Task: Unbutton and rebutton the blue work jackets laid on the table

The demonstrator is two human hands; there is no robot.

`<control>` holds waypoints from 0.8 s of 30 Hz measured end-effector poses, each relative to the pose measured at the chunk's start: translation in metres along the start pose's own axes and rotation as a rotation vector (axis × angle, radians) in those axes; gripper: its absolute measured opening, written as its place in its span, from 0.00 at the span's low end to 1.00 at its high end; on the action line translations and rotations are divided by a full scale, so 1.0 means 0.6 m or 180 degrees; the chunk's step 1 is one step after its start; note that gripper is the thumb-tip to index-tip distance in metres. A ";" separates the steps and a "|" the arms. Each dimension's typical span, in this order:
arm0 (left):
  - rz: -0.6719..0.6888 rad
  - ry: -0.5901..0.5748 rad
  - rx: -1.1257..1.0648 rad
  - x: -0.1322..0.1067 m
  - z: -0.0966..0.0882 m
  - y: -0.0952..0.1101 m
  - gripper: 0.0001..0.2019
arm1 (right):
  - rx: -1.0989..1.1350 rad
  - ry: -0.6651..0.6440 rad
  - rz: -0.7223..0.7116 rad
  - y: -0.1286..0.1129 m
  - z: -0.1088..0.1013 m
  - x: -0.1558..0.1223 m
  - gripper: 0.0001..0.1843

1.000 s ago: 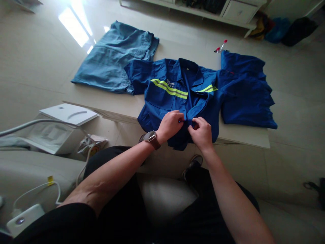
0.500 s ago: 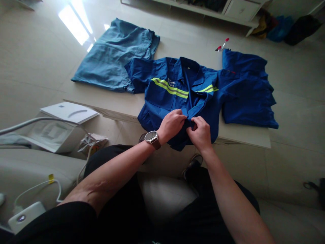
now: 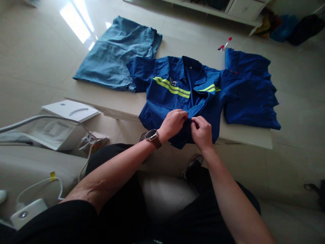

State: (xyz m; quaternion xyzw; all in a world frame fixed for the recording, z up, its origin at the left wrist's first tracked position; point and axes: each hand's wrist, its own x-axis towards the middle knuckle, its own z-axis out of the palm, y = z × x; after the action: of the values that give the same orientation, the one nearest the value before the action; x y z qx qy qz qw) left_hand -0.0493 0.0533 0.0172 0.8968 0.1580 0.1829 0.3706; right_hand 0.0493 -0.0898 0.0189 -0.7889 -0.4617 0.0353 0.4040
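Note:
A dark blue work shirt (image 3: 162,98) with yellow-and-grey reflective stripes lies face up, collar away from me, its lower part over the near edge of the bench. My left hand (image 3: 174,123), with a watch on the wrist, pinches the front edge of the shirt below the stripe. Close beside it, my right hand (image 3: 202,131) pinches the opposite front edge with thumb and fingers. The cloth between the fingertips is largely hidden, and I cannot make out a button there. Higher up, the front gapes open, and one button (image 3: 186,100) shows on the placket.
Folded lighter blue clothing (image 3: 114,51) lies left on the white bench (image 3: 122,105), folded dark blue clothing (image 3: 251,98) right. Red-capped pens (image 3: 225,44) sit behind. A white box (image 3: 69,110) stands at the left, near a grey hose (image 3: 38,118) and a white power bank (image 3: 29,213).
My right fingers have closed up more and shifted slightly right on the shirt front. My left hand stays nearly in place. The whole view has drifted a little.

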 end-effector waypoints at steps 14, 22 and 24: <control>-0.0947 0.0135 -0.1863 -0.006 0.022 0.011 0.06 | -0.0553 -0.0024 -0.0139 0.004 0.005 0.000 0.07; -0.1524 0.0011 -0.1703 -0.006 0.008 0.021 0.07 | -0.0950 -0.0032 -0.0257 0.000 0.014 -0.001 0.09; -0.1538 0.0038 -0.1677 -0.007 0.002 0.024 0.09 | -0.0958 0.0066 -0.0289 -0.002 0.017 -0.002 0.09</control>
State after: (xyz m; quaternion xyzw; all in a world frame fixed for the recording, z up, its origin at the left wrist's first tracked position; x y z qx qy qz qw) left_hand -0.0503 0.0413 0.0257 0.7061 0.3150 0.1297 0.6208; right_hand 0.0434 -0.0842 0.0127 -0.8192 -0.4927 -0.0606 0.2871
